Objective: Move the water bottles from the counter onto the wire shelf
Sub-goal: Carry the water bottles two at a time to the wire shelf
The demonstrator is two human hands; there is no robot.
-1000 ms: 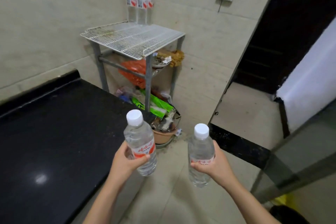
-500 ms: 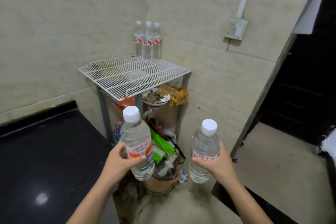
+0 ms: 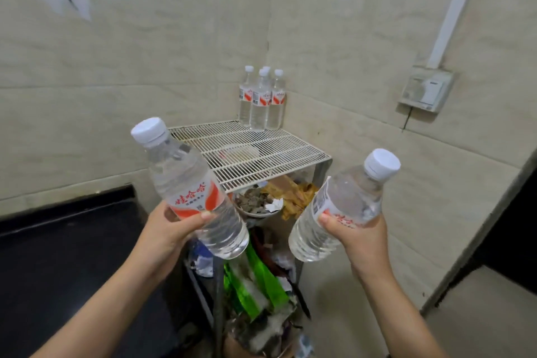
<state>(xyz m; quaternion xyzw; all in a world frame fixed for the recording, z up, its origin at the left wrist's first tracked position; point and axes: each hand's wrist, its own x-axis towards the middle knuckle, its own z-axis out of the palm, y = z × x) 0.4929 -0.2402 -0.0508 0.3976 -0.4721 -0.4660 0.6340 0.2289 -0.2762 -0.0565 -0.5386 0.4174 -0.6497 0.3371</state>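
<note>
Lower centre of the frame: both hands are raised in front of the rack, each wrapped around its own water bottle.
Left hand (image 3: 171, 229): clamped around the label band of the left bottle (image 3: 189, 186), thumb across the front; cap tilted toward the upper left.
Right hand (image 3: 359, 237): closed around the lower body of the right bottle (image 3: 340, 206), which leans with its cap toward the upper right.
Bottle contents: both look full of clear water, white caps on, so they should feel weighty and their thin walls may give under a hard squeeze.
Wire shelf (image 3: 302, 154): at mid-frame, just beyond and slightly below the two caps; most of the grid is bare.
Bottles already placed (image 3: 261, 99): a tight cluster, seemingly four, upright in the far corner of the shelf against the wall.
Step in hand: carrying the pair to the shelf, by my judgement.
Doing it well: bring each bottle upright before lowering, set the base flat across several wires, and land beside the cluster without knocking it; let go only once it stands.
Risk: a base set between wires could rock.
Bowl (image 3: 255, 203): on the tier under the shelf, holding dark scraps, with tan wrappers beside it.
Bottom of the rack: green packets (image 3: 255, 285) and loose clutter.
Counter (image 3: 58, 256): black, at lower left; no bottles visible on the part shown.
</note>
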